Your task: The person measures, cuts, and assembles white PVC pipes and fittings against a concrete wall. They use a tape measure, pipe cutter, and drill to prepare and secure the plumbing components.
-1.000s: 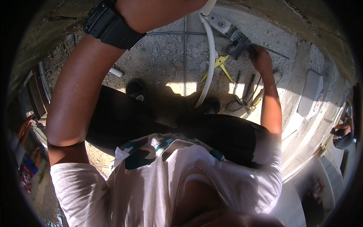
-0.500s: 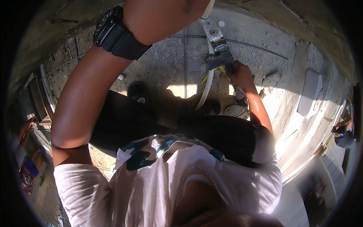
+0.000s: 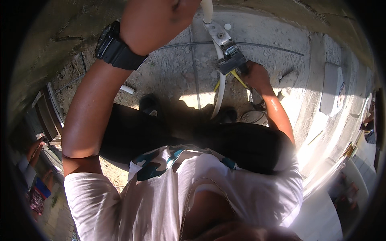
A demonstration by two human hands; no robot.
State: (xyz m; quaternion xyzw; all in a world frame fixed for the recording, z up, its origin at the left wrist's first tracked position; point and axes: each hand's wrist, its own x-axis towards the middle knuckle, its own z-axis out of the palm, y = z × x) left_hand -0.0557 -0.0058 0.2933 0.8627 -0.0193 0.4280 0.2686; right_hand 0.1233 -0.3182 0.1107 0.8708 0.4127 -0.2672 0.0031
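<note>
My right hand (image 3: 256, 75) is wrapped round the handle of a pipe welding tool (image 3: 233, 63) with a black body and a flat metal plate. Thin yellow legs (image 3: 239, 80) spread below the tool. A white pipe (image 3: 207, 12) rises from the plate's far end to my left hand (image 3: 163, 25), raised at the top of the view. That hand is curled at the pipe, its fingertips partly cut off by the upper edge. Another length of white pipe (image 3: 220, 91) runs behind the tool toward my feet. A black watch (image 3: 120, 49) sits on my left wrist.
Thin rods (image 3: 194, 68) cross the rough, dusty ground. A short white pipe piece (image 3: 128, 89) lies by my left forearm. A grey flat panel (image 3: 331, 88) is at the right. Another person's arms (image 3: 36, 150) show at the far left, and a person (image 3: 369, 130) at the far right.
My left hand and the upper white pipe have shifted left. The tool in my right hand sits slightly farther left and up. More of the short pipe piece shows beside my left forearm.
</note>
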